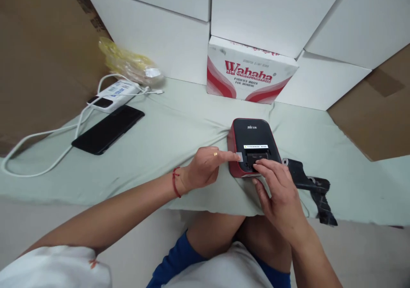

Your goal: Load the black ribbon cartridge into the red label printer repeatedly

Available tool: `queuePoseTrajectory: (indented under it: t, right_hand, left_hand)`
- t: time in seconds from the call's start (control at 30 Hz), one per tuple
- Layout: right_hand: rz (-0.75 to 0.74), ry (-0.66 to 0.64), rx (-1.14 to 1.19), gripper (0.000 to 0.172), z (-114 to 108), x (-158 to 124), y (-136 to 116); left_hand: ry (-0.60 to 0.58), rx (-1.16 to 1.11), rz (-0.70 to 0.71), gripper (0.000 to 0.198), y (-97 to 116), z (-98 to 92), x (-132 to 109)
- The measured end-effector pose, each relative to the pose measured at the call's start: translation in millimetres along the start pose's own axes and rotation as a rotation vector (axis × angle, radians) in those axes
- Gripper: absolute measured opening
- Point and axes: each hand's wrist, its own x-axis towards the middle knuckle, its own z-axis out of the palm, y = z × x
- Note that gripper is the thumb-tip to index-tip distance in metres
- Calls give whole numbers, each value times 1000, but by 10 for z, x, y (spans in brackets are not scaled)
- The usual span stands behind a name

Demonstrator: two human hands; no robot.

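A small black-and-red printer (254, 136) stands on the cloth, with a white warning strip above a recess in its top. My left hand (205, 166) is at its left edge, index finger stretched out onto a small pale grey square (238, 156) and the other fingers curled. Whether that square is stuck to the printer or the fingertip, I cannot tell. My right hand (282, 192) grips the front: fingertips on the dark piece (256, 156) in the recess, thumb low by the front edge. A black ribbon on two spools (299, 175) lies right of the printer, partly behind my right hand.
A Wahaba-style white and red carton, lettered Wahaha (250, 72), stands behind. To the left lie a black phone (109, 129), a white power bank (117, 94) with a looped white cable (38, 134), and a yellowish plastic bag (131, 62). Cardboard flanks both sides; the table's cloth edge (192, 207) is near.
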Motion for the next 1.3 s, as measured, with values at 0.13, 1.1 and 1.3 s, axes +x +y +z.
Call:
queuePoseTrajectory:
  t: [0.13,1.1,1.3]
  right_hand:
    - [-7,-9,-18,38,12,10,-5]
    - [351,-673,-488,36,128,1426,215]
    - [364,-711,-451,26,94,1460,206]
  left_hand:
    - [104,-40,-34,42,-18,85,50]
    - [98,-11,-721,47,-219,192,-70]
    - [136,48,-773,36,-269,196,-43]
